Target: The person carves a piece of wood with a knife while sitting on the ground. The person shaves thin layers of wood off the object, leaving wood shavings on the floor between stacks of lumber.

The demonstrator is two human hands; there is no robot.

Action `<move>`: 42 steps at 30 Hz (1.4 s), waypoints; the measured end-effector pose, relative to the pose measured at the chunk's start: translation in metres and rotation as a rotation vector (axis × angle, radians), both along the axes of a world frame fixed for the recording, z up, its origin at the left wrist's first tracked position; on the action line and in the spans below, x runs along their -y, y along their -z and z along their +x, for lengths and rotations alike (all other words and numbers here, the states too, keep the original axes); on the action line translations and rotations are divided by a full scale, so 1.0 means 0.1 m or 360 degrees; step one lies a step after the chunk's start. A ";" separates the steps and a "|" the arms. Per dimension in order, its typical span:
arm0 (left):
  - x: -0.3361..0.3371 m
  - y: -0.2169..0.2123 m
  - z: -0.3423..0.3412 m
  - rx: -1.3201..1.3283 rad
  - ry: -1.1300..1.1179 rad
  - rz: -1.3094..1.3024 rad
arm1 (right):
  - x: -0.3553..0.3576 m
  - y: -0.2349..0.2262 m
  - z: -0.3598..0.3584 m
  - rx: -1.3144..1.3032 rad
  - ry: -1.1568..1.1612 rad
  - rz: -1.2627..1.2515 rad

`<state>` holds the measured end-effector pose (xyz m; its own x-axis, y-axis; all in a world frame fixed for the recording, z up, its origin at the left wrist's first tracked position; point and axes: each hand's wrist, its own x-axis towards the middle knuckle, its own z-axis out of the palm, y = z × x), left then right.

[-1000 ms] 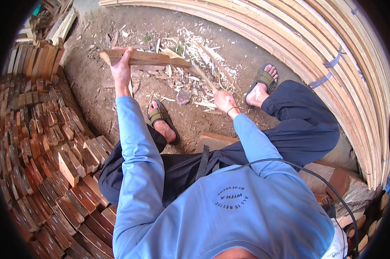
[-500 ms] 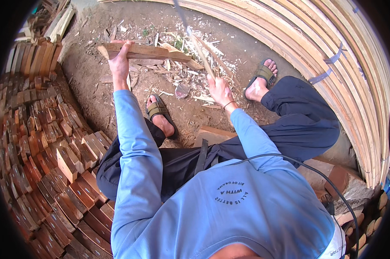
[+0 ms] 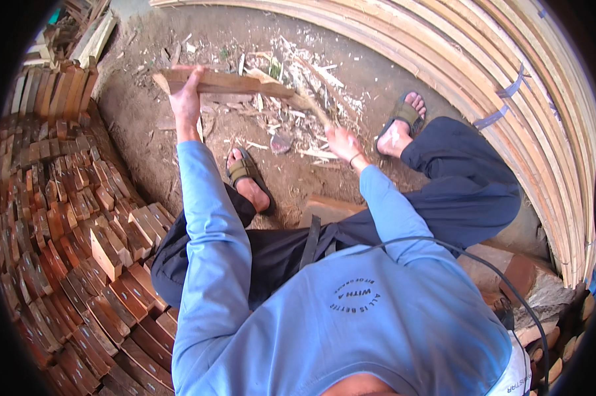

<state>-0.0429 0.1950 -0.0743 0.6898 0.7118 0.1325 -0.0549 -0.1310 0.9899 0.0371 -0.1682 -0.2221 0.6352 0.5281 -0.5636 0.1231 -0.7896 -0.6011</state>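
My left hand (image 3: 186,96) is closed around the left end of a rough wooden block (image 3: 238,83), which is held slanting above the littered ground. The fingers wrap over its top edge. In my right hand (image 3: 344,142) is the pale wooden handle (image 3: 321,113) of a long tool, gripped near its lower end. The handle points up and left toward the block's right end. The tool's head is blurred and cannot be made out there; whether it touches the block I cannot tell.
Pale wood chips (image 3: 318,72) litter the dirt between my sandalled feet. Stacked cut wooden blocks (image 3: 80,264) fill the left side. Long bent planks (image 3: 443,39), tied with strapping, curve along the right. A black cable (image 3: 502,277) runs over my right arm. A flat brick-like slab (image 3: 331,210) lies in front of me.
The tool in my right hand has swung down toward the right end of the wooden block. Its grey upper part, raised before, no longer shows clearly. My left hand keeps its hold.
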 end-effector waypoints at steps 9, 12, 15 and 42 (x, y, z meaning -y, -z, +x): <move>0.06 -0.11 0.02 0.0050 -0.0064 -0.0079 | 0.01 -0.16 -0.04 -0.0006 -0.0021 -0.0029; -0.01 0.00 -0.07 0.0033 -0.0051 -0.0052 | -0.12 -0.44 -0.03 0.0250 0.0188 0.0265; 0.00 0.00 0.05 0.0123 0.0024 -0.0108 | 0.09 0.15 -0.21 0.0272 0.0188 0.0130; -0.05 0.08 -0.08 0.0077 -0.0009 -0.0053 | -0.05 -0.21 -0.07 0.0408 0.0138 0.0403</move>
<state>-0.0514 0.1997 -0.0826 0.6792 0.7202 0.1417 -0.1019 -0.0987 0.9899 0.0304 -0.1637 -0.2006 0.7874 0.5685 -0.2385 0.2342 -0.6338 -0.7372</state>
